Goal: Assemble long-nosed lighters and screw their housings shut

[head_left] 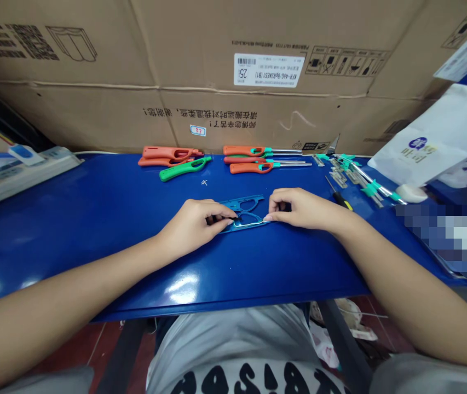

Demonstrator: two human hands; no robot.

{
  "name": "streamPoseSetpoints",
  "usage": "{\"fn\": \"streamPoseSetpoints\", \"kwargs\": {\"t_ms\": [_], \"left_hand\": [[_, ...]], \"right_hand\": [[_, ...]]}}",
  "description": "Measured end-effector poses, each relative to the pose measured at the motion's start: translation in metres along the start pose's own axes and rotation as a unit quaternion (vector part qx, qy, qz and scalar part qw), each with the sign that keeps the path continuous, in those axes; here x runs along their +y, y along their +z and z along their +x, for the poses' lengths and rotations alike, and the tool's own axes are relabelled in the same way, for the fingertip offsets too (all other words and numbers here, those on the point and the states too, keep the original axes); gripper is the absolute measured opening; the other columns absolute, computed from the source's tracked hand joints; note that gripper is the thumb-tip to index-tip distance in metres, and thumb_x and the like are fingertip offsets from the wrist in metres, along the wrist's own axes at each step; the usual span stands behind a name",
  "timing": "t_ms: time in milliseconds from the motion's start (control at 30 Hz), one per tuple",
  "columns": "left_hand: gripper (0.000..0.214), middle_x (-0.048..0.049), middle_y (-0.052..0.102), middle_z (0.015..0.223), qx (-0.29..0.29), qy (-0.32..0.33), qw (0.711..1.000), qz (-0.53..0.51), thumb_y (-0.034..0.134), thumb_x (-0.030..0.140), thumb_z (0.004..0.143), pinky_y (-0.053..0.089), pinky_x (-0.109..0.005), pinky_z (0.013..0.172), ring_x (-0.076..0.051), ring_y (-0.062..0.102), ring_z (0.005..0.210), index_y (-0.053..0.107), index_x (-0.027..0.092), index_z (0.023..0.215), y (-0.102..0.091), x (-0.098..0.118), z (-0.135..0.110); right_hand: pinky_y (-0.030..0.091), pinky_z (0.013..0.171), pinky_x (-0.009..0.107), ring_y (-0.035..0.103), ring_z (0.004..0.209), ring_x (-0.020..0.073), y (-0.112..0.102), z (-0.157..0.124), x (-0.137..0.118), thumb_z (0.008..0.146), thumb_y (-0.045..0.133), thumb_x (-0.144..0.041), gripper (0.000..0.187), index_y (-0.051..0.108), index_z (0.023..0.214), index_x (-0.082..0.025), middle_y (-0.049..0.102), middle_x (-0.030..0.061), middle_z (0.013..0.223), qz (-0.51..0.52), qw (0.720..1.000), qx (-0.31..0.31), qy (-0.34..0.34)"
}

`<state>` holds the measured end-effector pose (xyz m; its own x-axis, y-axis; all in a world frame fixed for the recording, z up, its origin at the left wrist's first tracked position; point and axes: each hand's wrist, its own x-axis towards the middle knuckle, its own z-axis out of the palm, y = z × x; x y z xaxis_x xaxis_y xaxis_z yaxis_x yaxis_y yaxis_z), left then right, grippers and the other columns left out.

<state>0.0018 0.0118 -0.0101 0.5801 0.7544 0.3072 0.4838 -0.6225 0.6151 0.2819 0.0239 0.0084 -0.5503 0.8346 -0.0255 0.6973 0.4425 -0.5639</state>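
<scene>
Two halves of a blue lighter casing (241, 204) lie on the table in front of me, one above the other, each with an oval trigger opening. My left hand (206, 220) is closed in a pinch on a small black part (235, 219) at the left of the lower half. A thin pale wire (249, 224) runs along that half towards the right. At its right end my right hand (293, 208) pinches the wire between thumb and forefinger. The fingertips hide part of the casing, and the black part's exact shape is too small to make out.
Orange lighter casings (167, 153) and a green casing (184, 168) lie behind. Lighters with metal tubes (286, 151) lie right of them. A screwdriver (339, 196), loose metal tubes (368, 180) and a white bag (434, 137) are at right. A cardboard box (200, 65) walls the back.
</scene>
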Motion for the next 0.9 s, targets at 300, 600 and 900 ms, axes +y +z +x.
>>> {"fn": "streamPoseSetpoints", "kwargs": {"t_ms": [300, 600, 900], "left_hand": [[0.019, -0.0031, 0.078, 0.091, 0.003, 0.005, 1.0, 0.009, 0.065, 0.022, 0.089, 0.053, -0.022, 0.067, -0.012, 0.065, 0.068, 0.079, 0.019, 0.101, -0.0008, 0.0012, 0.0013], [0.018, -0.0031, 0.078, 0.092, 0.005, 0.014, 1.0, 0.011, 0.065, 0.023, 0.09, 0.053, -0.023, 0.067, -0.012, 0.065, 0.068, 0.079, 0.02, 0.101, -0.0001, -0.0007, 0.0013], [0.017, -0.0031, 0.077, 0.088, -0.001, 0.019, 1.0, -0.005, 0.066, 0.024, 0.089, 0.055, -0.024, 0.07, -0.013, 0.067, 0.07, 0.079, 0.021, 0.101, 0.0019, -0.0017, 0.0008]], "right_hand": [[0.032, 0.057, 0.026, 0.042, 0.056, 0.0107, 0.002, 0.0027, -0.0051, 0.075, 0.076, -0.039, 0.024, 0.071, 0.078, -0.016, 0.054, -0.0035, 0.059, 0.073, 0.993, 0.004, 0.09], [0.035, 0.058, 0.025, 0.049, 0.063, 0.012, 0.0001, 0.0036, -0.0042, 0.078, 0.072, -0.053, 0.039, 0.075, 0.085, -0.015, 0.067, 0.0021, 0.072, 0.107, 0.991, 0.009, 0.078], [0.03, 0.054, 0.025, 0.038, 0.055, 0.0099, 0.006, 0.0018, -0.0073, 0.077, 0.071, -0.044, 0.028, 0.07, 0.075, -0.016, 0.051, -0.0038, 0.058, 0.077, 0.991, -0.062, 0.091]]}}
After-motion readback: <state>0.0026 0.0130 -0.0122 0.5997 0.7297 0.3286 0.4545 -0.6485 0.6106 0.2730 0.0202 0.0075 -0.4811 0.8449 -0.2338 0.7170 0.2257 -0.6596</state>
